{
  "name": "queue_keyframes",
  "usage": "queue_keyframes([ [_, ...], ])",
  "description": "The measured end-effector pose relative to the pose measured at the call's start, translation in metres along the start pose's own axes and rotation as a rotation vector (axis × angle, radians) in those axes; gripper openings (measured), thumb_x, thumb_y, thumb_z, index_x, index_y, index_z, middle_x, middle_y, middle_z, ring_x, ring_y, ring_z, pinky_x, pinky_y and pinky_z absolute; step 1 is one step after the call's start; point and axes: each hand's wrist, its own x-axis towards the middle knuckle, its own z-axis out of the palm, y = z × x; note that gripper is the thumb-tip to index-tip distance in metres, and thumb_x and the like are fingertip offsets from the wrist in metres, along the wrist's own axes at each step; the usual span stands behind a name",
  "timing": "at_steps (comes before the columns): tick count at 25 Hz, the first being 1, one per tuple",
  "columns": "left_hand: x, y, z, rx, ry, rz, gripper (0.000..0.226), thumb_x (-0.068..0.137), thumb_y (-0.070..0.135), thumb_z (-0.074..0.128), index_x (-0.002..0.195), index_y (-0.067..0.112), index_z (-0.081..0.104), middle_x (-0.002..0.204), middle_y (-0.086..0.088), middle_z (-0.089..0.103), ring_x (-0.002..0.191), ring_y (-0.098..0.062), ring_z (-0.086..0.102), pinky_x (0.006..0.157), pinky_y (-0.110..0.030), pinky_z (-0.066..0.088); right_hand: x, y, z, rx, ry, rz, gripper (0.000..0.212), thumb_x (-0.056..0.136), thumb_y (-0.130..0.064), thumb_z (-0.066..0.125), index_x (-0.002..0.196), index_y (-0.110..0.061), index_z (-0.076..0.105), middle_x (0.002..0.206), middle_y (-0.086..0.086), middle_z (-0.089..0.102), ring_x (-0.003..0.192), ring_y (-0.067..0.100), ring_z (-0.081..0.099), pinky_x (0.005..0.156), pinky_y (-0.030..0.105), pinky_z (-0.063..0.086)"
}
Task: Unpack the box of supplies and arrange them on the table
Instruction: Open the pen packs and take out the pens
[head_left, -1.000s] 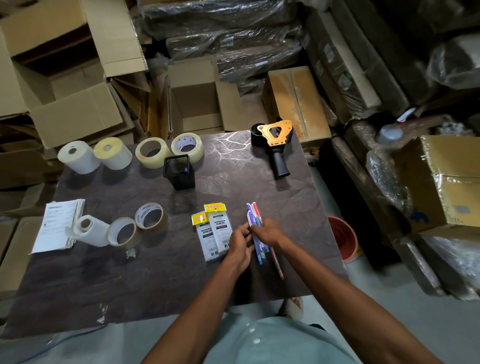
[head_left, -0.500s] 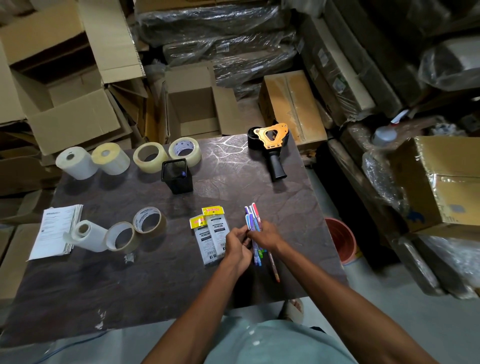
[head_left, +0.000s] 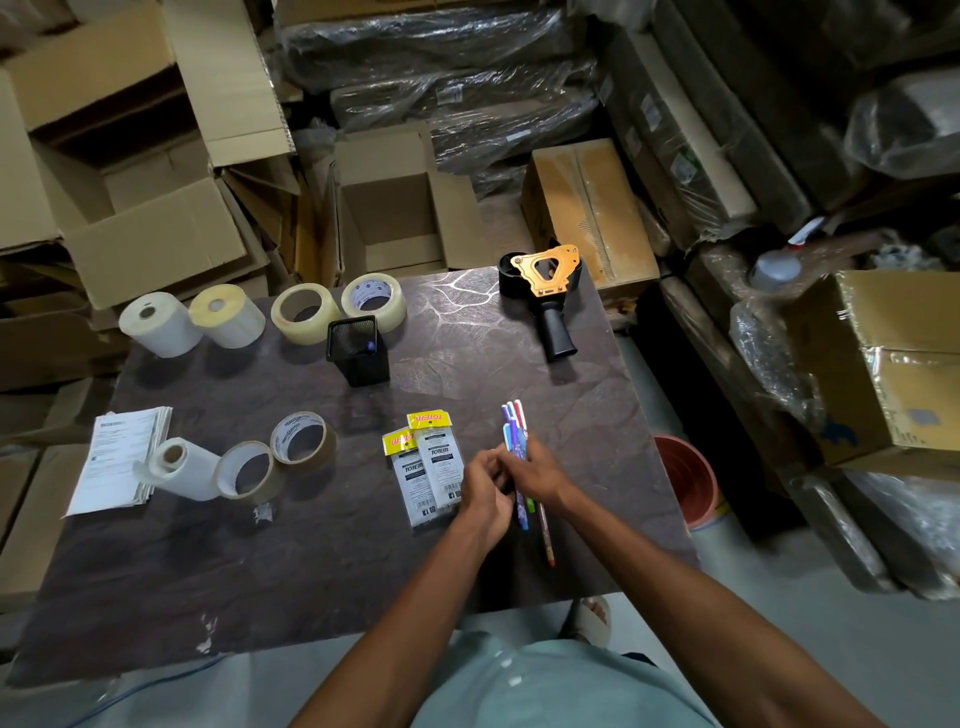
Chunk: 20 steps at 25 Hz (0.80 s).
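Note:
On the dark table (head_left: 322, 561), my right hand (head_left: 540, 473) grips a bundle of colourful pens (head_left: 514, 431), their tips pointing away from me. My left hand (head_left: 483, 486) is curled against the bundle's lower part, touching it. Two TOTEM packets (head_left: 428, 467) lie just left of my hands. A black mesh pen cup (head_left: 358, 351) stands mid-table. Clear tape rolls (head_left: 337, 306), label rolls (head_left: 192, 319), brown tape rolls (head_left: 280, 457) and a paper stack (head_left: 117, 460) lie on the left. An orange tape dispenser (head_left: 545, 291) sits at the far right corner.
An open cardboard box (head_left: 400, 208) stands behind the table, with more boxes (head_left: 135, 171) to the left and wrapped bundles (head_left: 457, 78) behind. A terracotta pot (head_left: 685, 480) sits on the floor by the table's right edge. Wrapped cartons (head_left: 883, 353) crowd the right.
Both hands stay on the pen bundle, shifting it slightly. Apart from a small camera movement, the items on the table have not moved.

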Motion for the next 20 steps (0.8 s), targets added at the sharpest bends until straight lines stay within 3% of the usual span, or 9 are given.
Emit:
queue_keyframes([
  [2,0.0,0.0,0.007,0.061,-0.01,0.042,0.029,0.095,0.011,0.042,0.092,0.005,0.071,0.079,-0.006,0.075,0.079,-0.016,0.07,0.074,-0.027,0.054,0.0,0.002,0.003,0.071,0.065,0.015,0.024,0.092,-0.031,0.061,0.105,-0.012,0.055,0.088,0.001,0.066,0.082,0.017,0.064,0.065,0.028,0.051],
  [4,0.003,0.001,0.006,0.151,-0.01,0.069,0.028,0.097,0.013,0.043,0.096,0.009,0.07,0.084,-0.004,0.076,0.081,-0.012,0.072,0.083,-0.027,0.053,0.004,0.001,0.003,0.143,0.144,0.018,0.029,0.091,-0.03,0.061,0.109,-0.01,0.053,0.09,0.003,0.065,0.08,0.017,0.063,0.066,0.026,0.05],
  [6,0.009,0.001,-0.002,0.274,-0.027,0.084,0.031,0.097,0.014,0.044,0.123,0.015,0.061,0.103,-0.007,0.07,0.098,-0.019,0.066,0.097,-0.036,0.048,0.008,-0.005,-0.002,0.199,0.2,0.014,0.027,0.091,-0.029,0.061,0.111,-0.012,0.052,0.089,0.002,0.064,0.076,0.015,0.061,0.067,0.028,0.049],
  [8,0.014,0.001,-0.014,0.455,-0.107,0.057,0.047,0.094,0.005,0.046,0.137,0.024,0.046,0.102,-0.008,0.068,0.094,-0.022,0.063,0.089,-0.036,0.052,0.012,-0.015,-0.008,0.255,0.242,0.01,0.025,0.092,-0.031,0.06,0.111,-0.017,0.051,0.089,0.0,0.063,0.077,0.014,0.06,0.072,0.033,0.051],
  [10,0.012,-0.001,-0.02,0.669,-0.225,0.02,0.045,0.09,-0.005,0.049,0.129,0.018,0.052,0.098,-0.008,0.071,0.083,-0.02,0.067,0.074,-0.028,0.053,0.02,-0.021,-0.013,0.333,0.254,0.002,0.024,0.092,-0.03,0.06,0.112,-0.018,0.052,0.086,0.0,0.062,0.074,0.013,0.06,0.073,0.035,0.051],
  [12,0.012,-0.003,-0.023,0.787,-0.295,0.017,0.035,0.088,-0.013,0.049,0.118,0.003,0.059,0.094,-0.011,0.073,0.075,-0.018,0.071,0.069,-0.024,0.056,0.027,-0.024,-0.015,0.396,0.256,0.003,0.026,0.091,-0.03,0.061,0.11,-0.014,0.054,0.081,0.002,0.062,0.069,0.014,0.059,0.068,0.034,0.051],
  [15,0.015,0.004,-0.028,0.81,-0.348,0.003,0.03,0.089,-0.019,0.05,0.112,-0.003,0.06,0.091,-0.017,0.071,0.072,-0.018,0.073,0.07,-0.028,0.059,0.035,-0.026,-0.019,0.5,0.266,0.037,0.025,0.093,-0.028,0.06,0.109,-0.009,0.055,0.078,0.004,0.06,0.064,0.013,0.058,0.06,0.029,0.05],
  [18,0.015,0.015,-0.037,0.894,-0.422,-0.07,0.039,0.087,-0.021,0.05,0.121,-0.003,0.058,0.09,-0.016,0.071,0.08,-0.025,0.073,0.077,-0.033,0.06,0.042,-0.038,-0.035,0.587,0.333,0.042,0.006,0.097,-0.017,0.056,0.097,-0.012,0.053,0.072,0.003,0.055,0.055,0.01,0.056,0.048,0.02,0.048],
  [20,0.017,0.021,-0.044,0.881,-0.393,-0.071,0.043,0.086,-0.022,0.049,0.123,-0.002,0.056,0.09,-0.016,0.07,0.083,-0.028,0.073,0.08,-0.036,0.061,0.05,-0.043,-0.049,0.588,0.381,0.026,0.006,0.097,-0.016,0.054,0.094,-0.012,0.052,0.068,0.003,0.052,0.048,0.006,0.055,0.044,0.018,0.045],
])
